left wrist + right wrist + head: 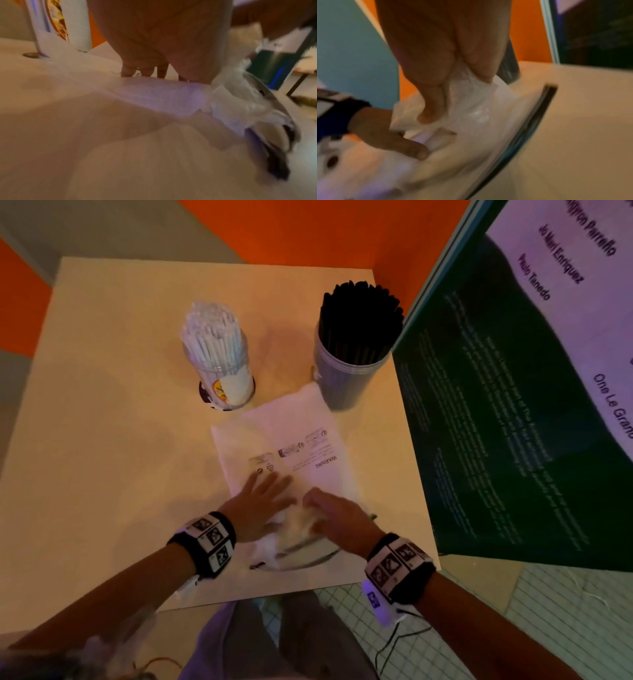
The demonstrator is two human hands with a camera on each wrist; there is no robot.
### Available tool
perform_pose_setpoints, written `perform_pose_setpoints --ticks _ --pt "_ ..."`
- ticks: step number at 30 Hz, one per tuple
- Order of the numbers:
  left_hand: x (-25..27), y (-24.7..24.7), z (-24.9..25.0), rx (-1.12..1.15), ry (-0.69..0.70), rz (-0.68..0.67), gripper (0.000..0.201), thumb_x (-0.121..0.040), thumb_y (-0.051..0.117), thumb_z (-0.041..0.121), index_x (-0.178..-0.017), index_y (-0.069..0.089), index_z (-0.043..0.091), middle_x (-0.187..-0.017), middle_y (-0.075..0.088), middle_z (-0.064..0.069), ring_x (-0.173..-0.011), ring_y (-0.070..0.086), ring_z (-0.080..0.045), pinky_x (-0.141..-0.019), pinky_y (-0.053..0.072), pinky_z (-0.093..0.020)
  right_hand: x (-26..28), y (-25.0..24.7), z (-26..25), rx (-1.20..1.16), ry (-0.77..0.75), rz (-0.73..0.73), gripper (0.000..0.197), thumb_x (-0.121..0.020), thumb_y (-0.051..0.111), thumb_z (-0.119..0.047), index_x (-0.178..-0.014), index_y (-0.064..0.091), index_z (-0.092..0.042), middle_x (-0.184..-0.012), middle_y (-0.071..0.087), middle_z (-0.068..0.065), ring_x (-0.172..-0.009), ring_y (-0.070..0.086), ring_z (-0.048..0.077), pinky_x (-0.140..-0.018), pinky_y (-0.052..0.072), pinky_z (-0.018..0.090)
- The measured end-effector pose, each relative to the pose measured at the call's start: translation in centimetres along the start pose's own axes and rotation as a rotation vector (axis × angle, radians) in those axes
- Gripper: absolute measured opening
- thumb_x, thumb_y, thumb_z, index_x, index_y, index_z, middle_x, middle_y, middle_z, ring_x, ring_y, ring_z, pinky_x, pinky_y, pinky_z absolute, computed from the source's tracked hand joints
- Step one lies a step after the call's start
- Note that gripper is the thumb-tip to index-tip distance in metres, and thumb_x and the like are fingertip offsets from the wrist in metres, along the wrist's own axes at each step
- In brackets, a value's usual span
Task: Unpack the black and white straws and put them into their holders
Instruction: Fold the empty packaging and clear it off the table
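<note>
Left hand (262, 501) lies flat on the plastic bag (291, 440); right hand (337, 513) apparently bunches its end.

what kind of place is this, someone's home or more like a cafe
Probably a cafe or event space, not a home: bulk white straws and black straws stand in holders on a small table, beside a printed standing banner and orange walls.
</note>
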State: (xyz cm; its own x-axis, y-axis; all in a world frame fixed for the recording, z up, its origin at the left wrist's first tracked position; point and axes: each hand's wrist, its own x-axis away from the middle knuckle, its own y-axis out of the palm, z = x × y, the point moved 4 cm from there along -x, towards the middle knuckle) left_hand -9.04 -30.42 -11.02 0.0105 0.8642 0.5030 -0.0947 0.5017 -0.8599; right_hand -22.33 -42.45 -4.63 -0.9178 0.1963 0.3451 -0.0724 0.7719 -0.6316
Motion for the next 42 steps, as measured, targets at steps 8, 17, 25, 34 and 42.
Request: perform_pose_setpoints --ticks 8,17,25,34,42 --pt "-0.3 -1.8 -1.3 -0.104 -0.009 -0.083 0.065 -0.098 0.042 0.038 -0.151 0.003 0.032 -0.157 -0.021 0.000 -0.146 -0.014 -0.028 -0.111 -0.005 -0.066 2.6 5.6 0.7 0.597 -0.103 -0.246 0.099 -0.049 0.076 -0.062 -0.134 0.052 -0.018 -0.137 0.054 0.004 -0.124 0.053 0.027 -0.103 0.043 0.044" --pt "3.3 -4.5 4.4 0.192 0.147 0.516 0.079 -0.080 0.060 0.058 -0.135 0.044 0.002 -0.141 0.047 -0.017 -0.119 0.056 -0.028 -0.094 0.049 -0.038 -2.2 4.6 1.1 0.233 0.013 0.019 0.031 -0.093 0.050 -0.015 -0.122 0.057 -0.010 -0.119 0.063 0.011 -0.106 0.060 0.029 -0.093 0.046 0.035" --pt "2.5 -2.1 4.1 -0.042 0.215 0.288 0.074 -0.071 0.079 0.020 -0.136 0.048 0.003 -0.140 0.048 -0.019 -0.117 0.059 -0.026 -0.088 0.055 -0.034 -2.5 4.5 2.4 -0.295 0.203 -0.098 0.042 -0.076 0.075 -0.027 -0.099 0.040 -0.023 -0.089 0.052 -0.014 -0.081 0.050 0.008 -0.070 0.039 0.022" --pt "1.6 -2.6 2.2 0.070 0.047 0.090 0.038 -0.099 0.039 0.024 -0.137 0.044 0.022 -0.130 0.040 -0.005 -0.109 0.047 -0.023 -0.089 0.045 -0.034 0.1 4.7 0.1 0.538 -0.023 0.190 0.031 -0.078 0.069 -0.044 -0.099 0.067 -0.020 -0.101 0.067 -0.002 -0.095 0.063 0.023 -0.089 0.046 0.038" --pt "1.9 -3.6 3.7 -0.110 0.098 0.327 0.057 -0.071 0.073 0.054 -0.108 0.062 0.011 -0.104 0.064 -0.008 -0.091 0.062 -0.026 -0.078 0.054 -0.039 -2.7 2.6 2.0 -0.016 0.224 -0.007 0.019 -0.093 0.054 -0.014 -0.103 0.067 -0.005 -0.107 0.068 0.015 -0.102 0.062 0.029 -0.089 0.044 0.033"
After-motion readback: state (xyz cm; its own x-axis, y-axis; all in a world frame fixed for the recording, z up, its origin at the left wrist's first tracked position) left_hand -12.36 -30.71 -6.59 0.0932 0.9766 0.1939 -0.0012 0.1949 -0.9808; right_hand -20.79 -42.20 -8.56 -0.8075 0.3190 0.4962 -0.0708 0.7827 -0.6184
